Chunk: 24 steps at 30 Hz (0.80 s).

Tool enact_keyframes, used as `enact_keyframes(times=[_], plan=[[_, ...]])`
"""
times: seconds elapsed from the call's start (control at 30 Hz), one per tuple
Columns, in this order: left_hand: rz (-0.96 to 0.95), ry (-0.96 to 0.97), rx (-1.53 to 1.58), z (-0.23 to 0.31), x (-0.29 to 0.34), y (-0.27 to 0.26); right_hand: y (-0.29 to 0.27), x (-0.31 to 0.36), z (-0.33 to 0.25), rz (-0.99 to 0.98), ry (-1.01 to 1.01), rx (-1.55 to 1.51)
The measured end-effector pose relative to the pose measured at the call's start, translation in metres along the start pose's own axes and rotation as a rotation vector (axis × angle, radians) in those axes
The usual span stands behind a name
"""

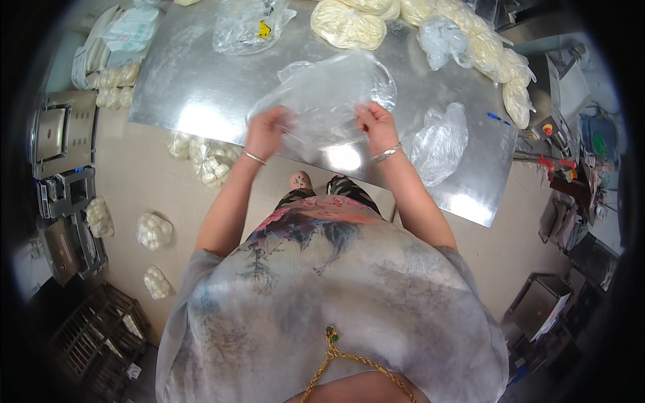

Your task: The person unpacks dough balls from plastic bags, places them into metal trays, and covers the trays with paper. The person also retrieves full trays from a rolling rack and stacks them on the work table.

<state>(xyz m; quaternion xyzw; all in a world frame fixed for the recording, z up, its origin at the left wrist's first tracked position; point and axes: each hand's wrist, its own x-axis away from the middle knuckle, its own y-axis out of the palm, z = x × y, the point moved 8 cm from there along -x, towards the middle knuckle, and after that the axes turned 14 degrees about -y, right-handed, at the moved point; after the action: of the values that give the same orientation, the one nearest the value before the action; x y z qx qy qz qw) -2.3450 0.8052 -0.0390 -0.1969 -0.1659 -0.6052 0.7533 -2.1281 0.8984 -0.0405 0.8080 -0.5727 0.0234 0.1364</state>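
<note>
A clear plastic bag (329,87) is spread between my two hands, above the near edge of the steel table (195,87). My left hand (267,131) is closed on the bag's left side, its fingertips blurred by motion. On the other side, my right hand (376,124) pinches the bag's edge between thumb and fingers. The bag looks thin and crumpled, and nothing shows inside it. Another crumpled clear bag (440,144) lies on the table just right of my right hand.
Bags of pale noodle-like strands (349,25) line the table's far and right sides. Toward the back lie clear bags (248,30), and a blue pen (498,118) is at the right. Bags of round white pieces (154,230) sit on the floor at left.
</note>
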Motion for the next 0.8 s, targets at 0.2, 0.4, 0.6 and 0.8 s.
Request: enact_keyframes(times=[0.2,0.4,0.6,0.8], plan=[[0.446,-0.293,0.175,-0.063,-0.001,-0.119,-0.051,0.005,0.027,0.204,0.098,0.073],[0.201,0.045,-0.367,-0.025,0.003,0.018,-0.054,0.02,0.042,0.202,0.149,0.07],[0.116,-0.071,0.006,-0.037,-0.036,0.031,-0.058,0.008,0.007,0.165,-0.005,0.109],[0.594,0.391,0.324,0.032,-0.037,-0.079,-0.168,0.026,-0.089,0.592,-0.636,1.427]])
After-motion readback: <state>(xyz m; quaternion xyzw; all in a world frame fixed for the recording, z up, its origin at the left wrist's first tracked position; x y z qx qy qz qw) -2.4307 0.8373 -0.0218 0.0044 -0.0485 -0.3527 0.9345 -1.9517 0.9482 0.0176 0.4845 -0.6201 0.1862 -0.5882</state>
